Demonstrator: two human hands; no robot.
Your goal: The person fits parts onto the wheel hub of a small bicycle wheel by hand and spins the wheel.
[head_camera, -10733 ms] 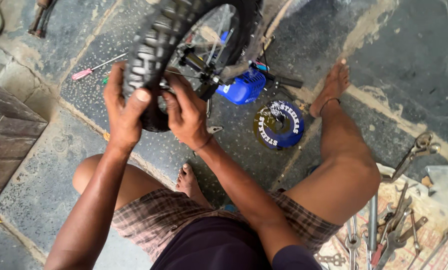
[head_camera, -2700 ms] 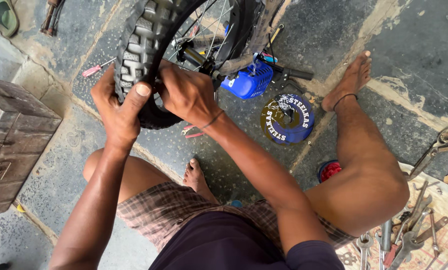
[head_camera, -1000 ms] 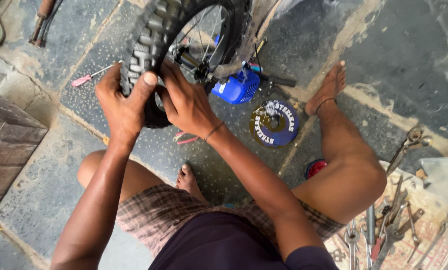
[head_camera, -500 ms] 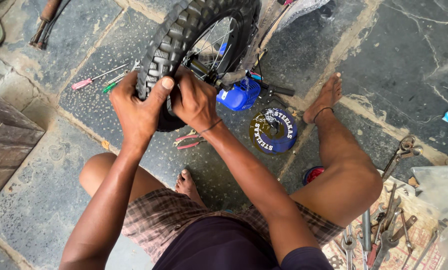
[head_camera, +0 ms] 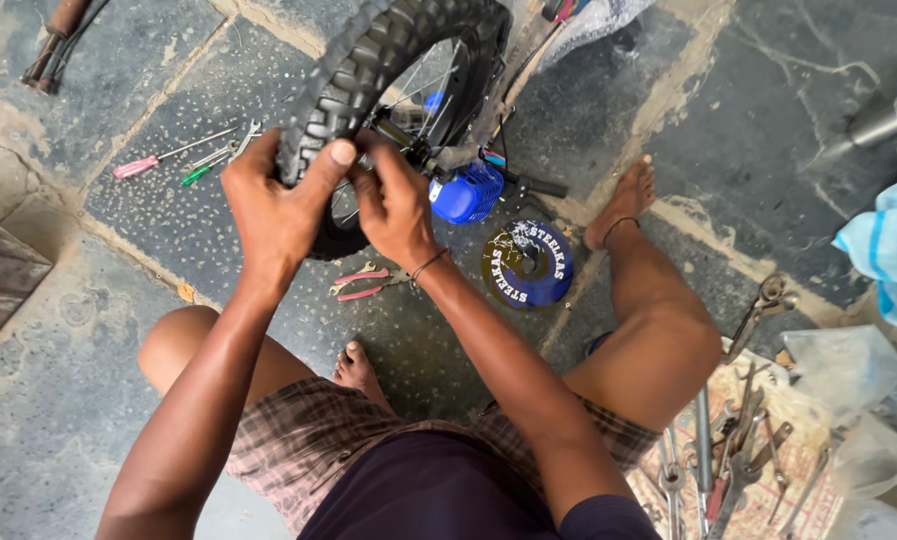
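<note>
A person's left hand (head_camera: 274,205) and right hand (head_camera: 397,205) both clench the knobby black rubber tyre (head_camera: 369,80) of a spoked wheel, pink-handled pliers (head_camera: 364,282) lying on rough stone floor (head_camera: 119,260) just below the fingers.

Soft, even daylight fills the scene, bright but without hard sun. Shadows are faint and diffuse, pooling under the knobby tyre (head_camera: 369,80) and beneath the bent legs at the centre. The stone floor (head_camera: 99,300) shows a mild sheen at upper right, no real glare. Focus is crisp across the middle; the left hand (head_camera: 274,205) and right hand (head_camera: 394,200) look sharp. Wide-angle stretch bends the frame edges, and the lower corners soften slightly.
</note>
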